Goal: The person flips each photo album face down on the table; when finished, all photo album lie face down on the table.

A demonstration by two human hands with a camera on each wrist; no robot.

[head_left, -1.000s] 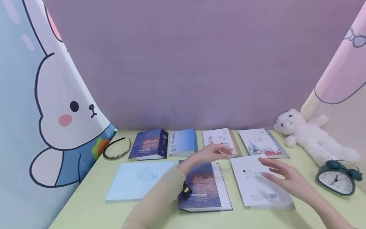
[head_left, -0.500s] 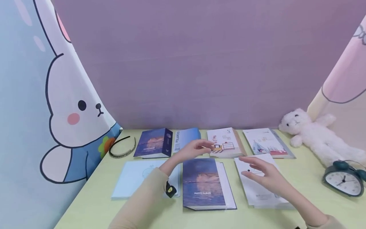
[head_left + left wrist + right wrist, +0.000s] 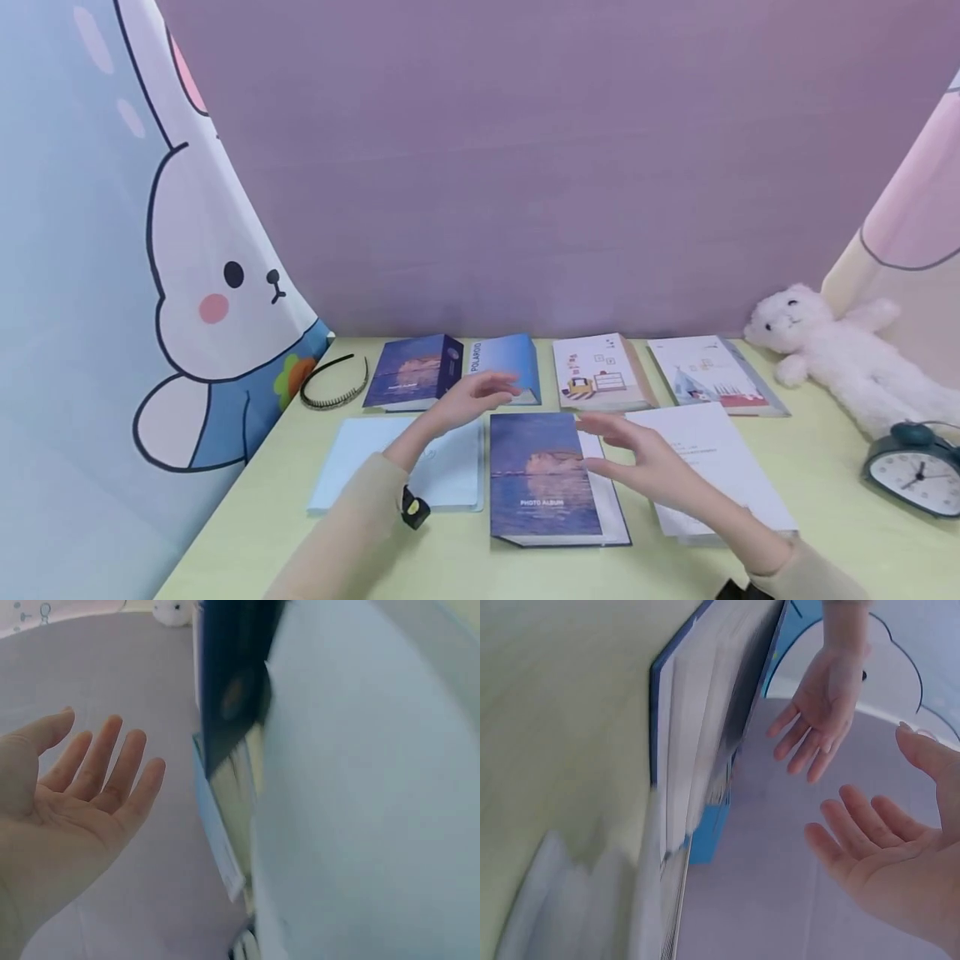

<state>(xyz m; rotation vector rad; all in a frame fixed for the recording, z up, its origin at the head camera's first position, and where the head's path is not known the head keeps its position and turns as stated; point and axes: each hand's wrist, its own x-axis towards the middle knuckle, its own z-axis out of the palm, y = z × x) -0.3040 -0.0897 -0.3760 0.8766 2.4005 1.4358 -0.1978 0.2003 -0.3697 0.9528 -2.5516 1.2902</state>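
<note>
My left hand (image 3: 480, 392) hovers open, fingers straight, above the gap between the blue Polaroid album (image 3: 513, 357) and the dark blue photo album (image 3: 542, 477) lying front and centre. My right hand (image 3: 626, 450) is open too, palm turned left, over that album's right edge and the white album (image 3: 723, 467). Neither hand holds anything. The left wrist view shows the bare left palm (image 3: 82, 787) beside a dark album's edge (image 3: 232, 675). In the right wrist view both open hands, right (image 3: 885, 855) and left (image 3: 817, 720), float beside the photo album (image 3: 705, 750).
A pale blue album (image 3: 356, 467) lies front left. The back row holds a dark blue album (image 3: 412, 372) and two illustrated white albums (image 3: 596, 371), (image 3: 708, 371). A black headband (image 3: 333, 383) lies far left; a plush bear (image 3: 847, 358) and clock (image 3: 911, 471) sit right.
Both hands have swept left: the left from over the illustrated album to near the Polaroid album, the right from the white album to the dark photo album's right edge. The head view has shifted too.
</note>
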